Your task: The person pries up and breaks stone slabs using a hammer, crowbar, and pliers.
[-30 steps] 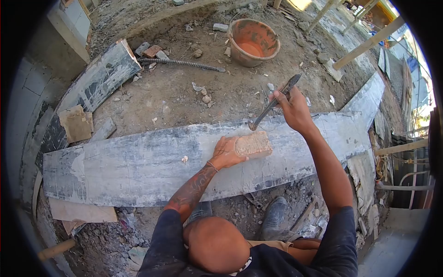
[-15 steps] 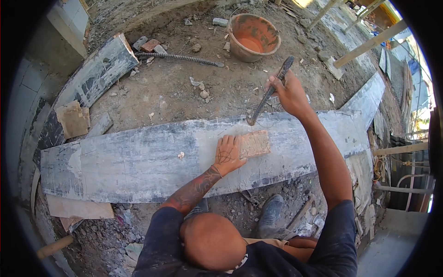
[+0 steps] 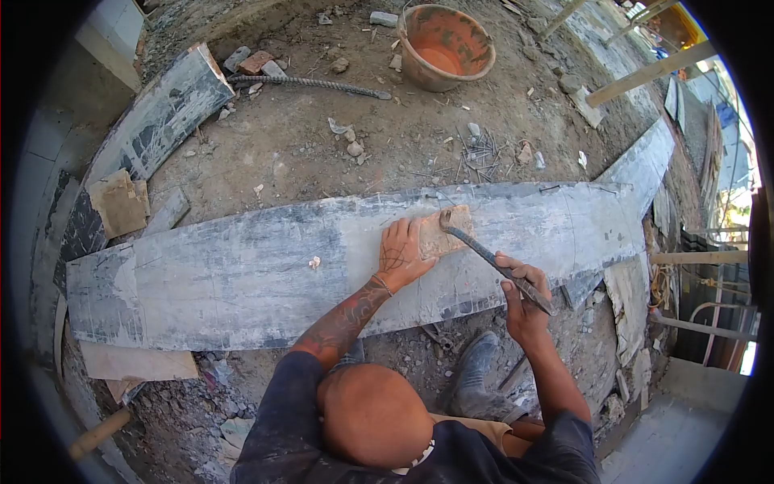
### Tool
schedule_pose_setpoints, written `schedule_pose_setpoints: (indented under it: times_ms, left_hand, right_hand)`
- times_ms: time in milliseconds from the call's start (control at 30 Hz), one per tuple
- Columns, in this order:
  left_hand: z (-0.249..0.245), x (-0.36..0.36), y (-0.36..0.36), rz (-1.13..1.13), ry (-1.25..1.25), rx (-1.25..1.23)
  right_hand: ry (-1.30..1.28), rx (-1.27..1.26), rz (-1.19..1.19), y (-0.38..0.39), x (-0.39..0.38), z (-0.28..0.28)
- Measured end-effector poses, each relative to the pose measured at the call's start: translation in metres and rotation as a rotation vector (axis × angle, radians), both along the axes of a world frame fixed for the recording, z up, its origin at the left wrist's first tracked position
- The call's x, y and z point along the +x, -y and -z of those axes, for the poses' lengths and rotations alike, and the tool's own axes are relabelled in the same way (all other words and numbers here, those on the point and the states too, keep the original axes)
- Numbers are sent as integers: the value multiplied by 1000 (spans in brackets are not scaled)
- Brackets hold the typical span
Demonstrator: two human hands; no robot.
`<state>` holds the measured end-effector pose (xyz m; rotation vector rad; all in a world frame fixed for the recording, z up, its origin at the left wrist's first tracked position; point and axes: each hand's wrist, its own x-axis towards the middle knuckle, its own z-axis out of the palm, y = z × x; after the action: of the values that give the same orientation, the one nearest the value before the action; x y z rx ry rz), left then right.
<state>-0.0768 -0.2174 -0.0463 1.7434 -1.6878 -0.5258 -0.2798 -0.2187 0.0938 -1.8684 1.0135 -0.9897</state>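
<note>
My left hand (image 3: 401, 254) presses flat on the left end of a small tan wood block (image 3: 448, 229) that lies on a long grey, stained plank (image 3: 242, 274). My right hand (image 3: 522, 292) grips the handle of a dark hammer (image 3: 493, 258). The hammer's head rests on the block's top near its far edge. My tattooed left forearm reaches across the plank's near edge.
An orange bucket (image 3: 443, 47) stands on the dirt at the back. A ribbed steel bar (image 3: 310, 84) lies left of it. Loose nails (image 3: 480, 153) are scattered beyond the plank. More grey planks (image 3: 153, 121) lie at left and right. Scaffold poles (image 3: 645, 74) stand at right.
My right hand swung the hammer down from a raised spot beyond the plank to the block and came back toward my body. My left hand stayed on the block.
</note>
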Motion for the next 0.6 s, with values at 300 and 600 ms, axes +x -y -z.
schedule_pose_setpoints:
  times_ms: [300,600]
  left_hand:
    - [8,2,1,9,-89,-33]
    - [17,38,-6,69,-114,-126]
  right_hand:
    - [-83,313,111,83,39,-45]
    - [-232,295,78,116,77,-56]
